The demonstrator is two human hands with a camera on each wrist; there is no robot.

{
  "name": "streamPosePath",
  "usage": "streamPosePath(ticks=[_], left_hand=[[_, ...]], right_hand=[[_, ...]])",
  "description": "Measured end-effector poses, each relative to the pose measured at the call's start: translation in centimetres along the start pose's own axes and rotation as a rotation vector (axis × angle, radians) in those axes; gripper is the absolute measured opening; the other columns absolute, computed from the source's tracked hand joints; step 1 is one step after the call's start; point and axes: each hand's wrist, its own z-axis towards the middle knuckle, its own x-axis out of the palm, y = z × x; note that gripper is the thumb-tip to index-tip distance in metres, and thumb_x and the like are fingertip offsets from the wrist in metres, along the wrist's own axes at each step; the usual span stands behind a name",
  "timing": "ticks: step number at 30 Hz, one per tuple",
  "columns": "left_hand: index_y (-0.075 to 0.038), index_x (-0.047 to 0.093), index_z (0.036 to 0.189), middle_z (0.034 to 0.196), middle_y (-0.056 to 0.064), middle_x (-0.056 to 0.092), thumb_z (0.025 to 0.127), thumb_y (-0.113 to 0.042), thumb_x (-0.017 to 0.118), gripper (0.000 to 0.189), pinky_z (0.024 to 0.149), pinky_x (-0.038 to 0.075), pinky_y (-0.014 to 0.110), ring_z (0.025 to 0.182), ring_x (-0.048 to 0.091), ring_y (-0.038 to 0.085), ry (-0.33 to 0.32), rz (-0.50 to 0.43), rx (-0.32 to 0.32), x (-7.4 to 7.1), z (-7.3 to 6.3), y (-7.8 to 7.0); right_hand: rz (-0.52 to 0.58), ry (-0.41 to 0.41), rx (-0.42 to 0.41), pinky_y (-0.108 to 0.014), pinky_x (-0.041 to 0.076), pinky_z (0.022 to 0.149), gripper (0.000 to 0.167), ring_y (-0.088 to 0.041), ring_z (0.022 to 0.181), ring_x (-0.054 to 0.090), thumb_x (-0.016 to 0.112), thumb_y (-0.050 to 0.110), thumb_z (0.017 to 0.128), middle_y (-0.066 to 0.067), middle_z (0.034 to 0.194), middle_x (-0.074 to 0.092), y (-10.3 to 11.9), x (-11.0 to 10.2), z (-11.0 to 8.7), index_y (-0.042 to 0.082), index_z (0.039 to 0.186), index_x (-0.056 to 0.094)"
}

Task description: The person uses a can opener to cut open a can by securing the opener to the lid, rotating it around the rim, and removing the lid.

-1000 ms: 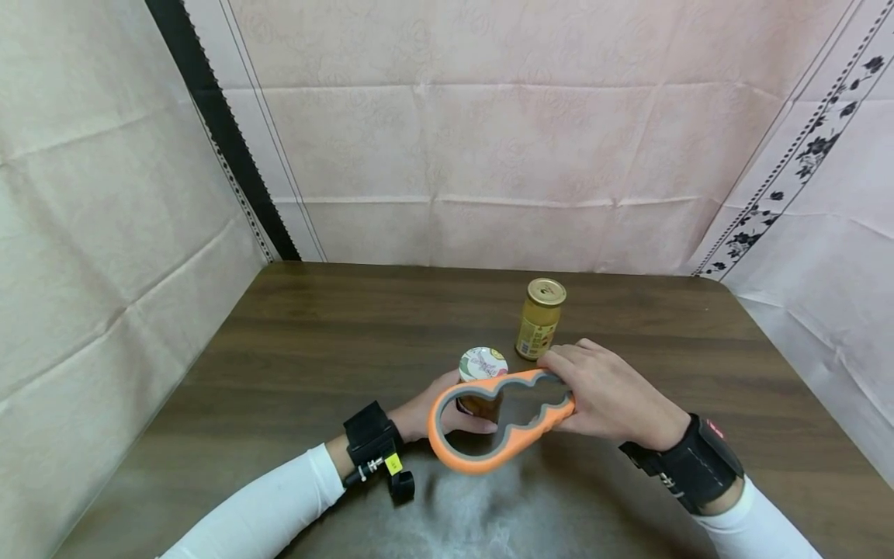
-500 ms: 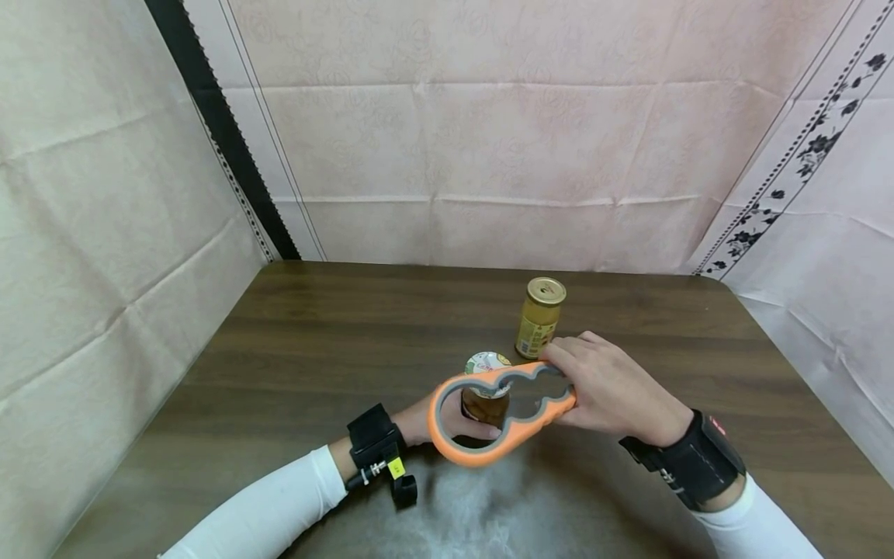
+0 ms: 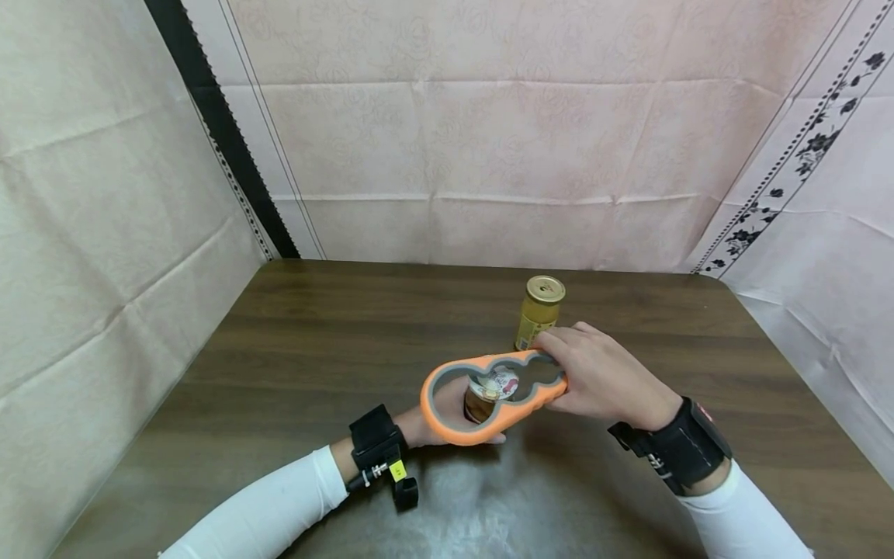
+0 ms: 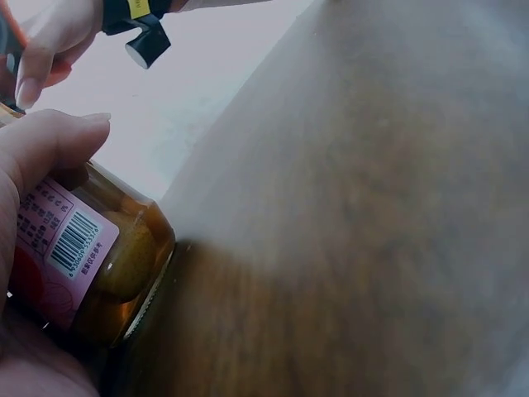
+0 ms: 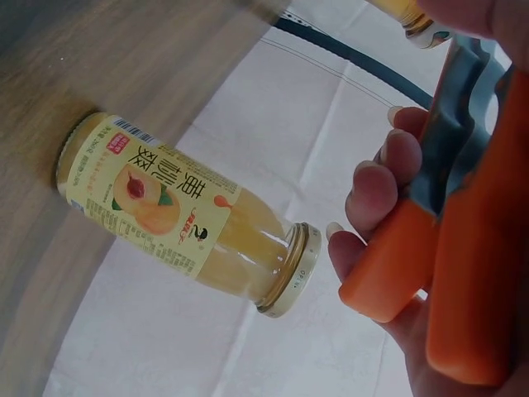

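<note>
Biggest thing behind you is the pale pink and off-white patterned cloth, creased all over, with a black stripe down the left part and a dark flower border on the right. Below it you've got the dark brown wood-grain table, kinda shiny near you. Your stretchy white sleeves reach in from both bottom corners.

Next size down, your right hand and your left hand, both clamped on something. Your right fingers curl round the two handles of an orange and grey plastic jar opener with scalloped inner edges, its closed round end pointing left. There's a black wrist strap on that arm, and a second one with a yellow tag on the other.

Then the jars. The tall yellow glass jar with a gold lid stands upright just beyond your right hand, which hides its bottom in the head view. A peach picture sits on its label. Your left hand is wrapped round the shorter amber glass jar in the middle of the table; can't tell if its base touches the wood.

Its white printed lid shows through the opener's gap, but I can't tell if they touch. Smallest bits: the amber one's pink label and black-and-white barcode.
</note>
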Motion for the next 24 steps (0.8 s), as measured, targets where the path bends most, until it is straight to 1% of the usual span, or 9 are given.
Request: streamPosePath(ticks=[1, 2, 5, 9, 12, 15, 19, 21, 24], left_hand=[[-0.021, 0.022, 0.162, 0.166, -0.009, 0.030, 0.085, 0.001, 0.073, 0.095, 0.114, 0.037, 0.021, 0.146, 0.035, 0.004, -0.045, 0.221, 0.036, -0.1, -0.3, 0.1], [-0.021, 0.020, 0.163, 0.167, -0.010, 0.027, 0.083, 0.005, 0.074, 0.100, 0.117, 0.035, 0.023, 0.149, 0.032, 0.006, -0.087, 0.377, 0.066, -0.1, -0.5, 0.3], [-0.029, 0.023, 0.161, 0.166, -0.014, 0.027, 0.086, 0.003, 0.074, 0.097, 0.119, 0.034, 0.026, 0.152, 0.029, 0.010, -0.122, 0.454, 0.042, -0.1, -0.8, 0.7], [-0.033, 0.023, 0.160, 0.166, -0.014, 0.027, 0.087, 0.000, 0.076, 0.096, 0.118, 0.035, 0.024, 0.151, 0.029, 0.009, -0.137, 0.488, 0.042, 0.3, -0.9, 0.5], [-0.031, 0.024, 0.160, 0.166, -0.013, 0.027, 0.086, -0.002, 0.077, 0.096, 0.116, 0.037, 0.025, 0.149, 0.031, 0.008, -0.148, 0.520, 0.046, 0.5, -0.9, 0.2], [-0.031, 0.023, 0.161, 0.167, -0.012, 0.026, 0.087, -0.003, 0.077, 0.095, 0.115, 0.038, 0.024, 0.148, 0.031, 0.005, -0.154, 0.519, 0.023, 0.6, -1.0, 0.2], [-0.030, 0.022, 0.161, 0.168, -0.010, 0.025, 0.086, -0.001, 0.078, 0.098, 0.116, 0.037, 0.024, 0.149, 0.029, 0.006, -0.167, 0.502, 0.015, 0.4, -1.0, 0.8], [-0.031, 0.022, 0.161, 0.167, -0.011, 0.026, 0.085, -0.003, 0.079, 0.098, 0.116, 0.037, 0.024, 0.149, 0.029, 0.006, -0.178, 0.502, 0.013, 0.3, -1.0, 1.4], [-0.036, 0.024, 0.159, 0.165, -0.017, 0.028, 0.086, -0.006, 0.080, 0.097, 0.116, 0.037, 0.024, 0.149, 0.029, 0.005, -0.189, 0.490, -0.021, 0.0, -1.0, 2.2]], right_hand=[[-0.001, 0.004, 0.001, -0.030, 0.046, 0.078, 0.054, -0.006, 0.086, 0.059, 0.089, 0.049, 0.068, 0.007, 0.097, 0.070, 0.0, 0.0, 0.0, 0.017, 0.105, 0.066], [-0.002, 0.008, 0.002, -0.030, 0.046, 0.078, 0.054, -0.006, 0.085, 0.059, 0.089, 0.048, 0.068, 0.007, 0.097, 0.069, 0.0, 0.1, 0.1, 0.017, 0.105, 0.065], [-0.004, 0.020, 0.007, -0.030, 0.046, 0.078, 0.055, -0.007, 0.084, 0.058, 0.089, 0.048, 0.068, 0.006, 0.097, 0.070, 0.0, 0.1, 0.2, 0.016, 0.106, 0.066], [-0.007, 0.031, 0.011, -0.031, 0.046, 0.078, 0.056, -0.007, 0.084, 0.058, 0.089, 0.047, 0.067, 0.005, 0.098, 0.070, 0.0, 0.2, 0.2, 0.016, 0.106, 0.066], [-0.010, 0.029, 0.010, -0.031, 0.046, 0.079, 0.055, -0.007, 0.085, 0.059, 0.089, 0.047, 0.067, 0.005, 0.098, 0.070, -0.1, 0.2, 0.2, 0.016, 0.106, 0.066], [-0.010, 0.026, 0.009, -0.031, 0.046, 0.079, 0.054, -0.007, 0.085, 0.058, 0.088, 0.047, 0.068, 0.006, 0.098, 0.070, 0.0, 0.2, 0.2, 0.016, 0.106, 0.065], [-0.007, 0.024, 0.012, -0.031, 0.046, 0.080, 0.055, -0.008, 0.086, 0.060, 0.089, 0.047, 0.067, 0.006, 0.099, 0.070, 0.0, 0.3, 0.2, 0.016, 0.106, 0.065], [-0.007, 0.026, 0.017, -0.032, 0.047, 0.081, 0.056, -0.008, 0.088, 0.060, 0.089, 0.048, 0.067, 0.005, 0.099, 0.070, 0.0, 0.4, 0.2, 0.016, 0.106, 0.065], [-0.011, 0.041, 0.024, -0.034, 0.048, 0.082, 0.057, -0.009, 0.090, 0.062, 0.089, 0.048, 0.067, 0.004, 0.101, 0.070, 0.1, 0.5, 0.2, 0.016, 0.108, 0.065]])
